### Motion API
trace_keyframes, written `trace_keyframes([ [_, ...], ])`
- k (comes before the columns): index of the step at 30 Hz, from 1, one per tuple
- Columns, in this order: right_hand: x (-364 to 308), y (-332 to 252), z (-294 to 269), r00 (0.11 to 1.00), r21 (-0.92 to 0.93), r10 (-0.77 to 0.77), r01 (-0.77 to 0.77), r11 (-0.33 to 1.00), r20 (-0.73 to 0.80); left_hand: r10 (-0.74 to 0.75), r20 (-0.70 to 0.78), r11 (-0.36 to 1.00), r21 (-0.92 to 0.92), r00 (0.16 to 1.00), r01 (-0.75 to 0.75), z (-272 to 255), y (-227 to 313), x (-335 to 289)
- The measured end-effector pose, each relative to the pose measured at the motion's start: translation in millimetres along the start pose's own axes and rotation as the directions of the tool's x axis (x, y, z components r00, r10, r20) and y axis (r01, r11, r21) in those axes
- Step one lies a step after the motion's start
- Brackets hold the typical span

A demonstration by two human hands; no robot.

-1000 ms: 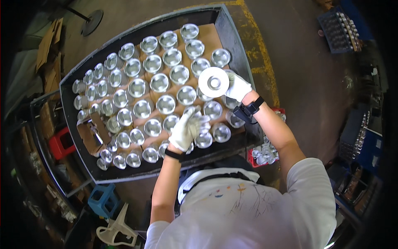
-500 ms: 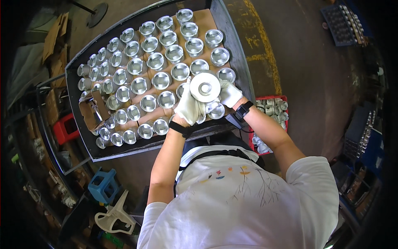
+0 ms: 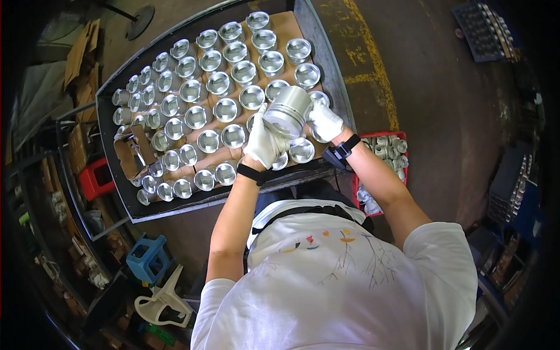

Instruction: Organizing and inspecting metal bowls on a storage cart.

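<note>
A shiny metal piston (image 3: 288, 111) is held up over the cart, tilted so that its grooved side shows. My left hand (image 3: 265, 139), in a white glove, grips it from the left and below. On its other side my right hand (image 3: 324, 121), gloved too, has its fingers against the piston's edge; some of them are hidden behind it. Below the hands, rows of similar pistons (image 3: 226, 110) stand on brown cardboard (image 3: 287, 28) in the dark metal cart (image 3: 344, 87).
A small cardboard box (image 3: 129, 153) with metal tools sits at the cart's left. To the right on the floor is a red crate (image 3: 405, 139) of metal parts. A red stool (image 3: 96, 178), blue stool (image 3: 149, 258) and pale plastic chair (image 3: 157, 308) stand at left.
The piston has been turned from its round end, with a central boss, facing up to its grooved side showing. Both hands have shifted their hold around it.
</note>
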State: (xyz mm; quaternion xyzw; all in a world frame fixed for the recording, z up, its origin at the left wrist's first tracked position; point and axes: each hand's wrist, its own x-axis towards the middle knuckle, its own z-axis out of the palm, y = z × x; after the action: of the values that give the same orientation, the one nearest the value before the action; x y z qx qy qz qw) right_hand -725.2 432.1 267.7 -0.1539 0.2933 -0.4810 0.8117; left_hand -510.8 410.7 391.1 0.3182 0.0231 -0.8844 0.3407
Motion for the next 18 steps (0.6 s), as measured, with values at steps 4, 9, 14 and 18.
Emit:
trace_keyframes([
  [4,-3.2,-23.2,33.7,0.979,-0.46,-0.203,0.183,0.869,0.006,0.128,-0.029,0.99,-0.061,0.991,-0.129,-10.3,-12.4,9.4],
  [9,-15.1,-60.2,97.9,0.998,-0.801,-0.048,-0.002,0.599,-0.039,0.215,0.028,0.973,0.085,0.976,-0.216,-20.8,-18.7,10.3],
  [14,-19.6,-73.1,107.0,0.991,-0.903,-0.083,0.134,0.409,0.109,0.044,0.091,0.996,-0.079,0.995,-0.036,-21.5,-4.8,1.4],
  [18,-18.7,-70.2,78.4,0.947,-0.944,-0.112,0.313,0.101,0.302,0.028,0.086,0.996,-0.083,0.996,-0.021,-14.2,-3.8,-3.6],
])
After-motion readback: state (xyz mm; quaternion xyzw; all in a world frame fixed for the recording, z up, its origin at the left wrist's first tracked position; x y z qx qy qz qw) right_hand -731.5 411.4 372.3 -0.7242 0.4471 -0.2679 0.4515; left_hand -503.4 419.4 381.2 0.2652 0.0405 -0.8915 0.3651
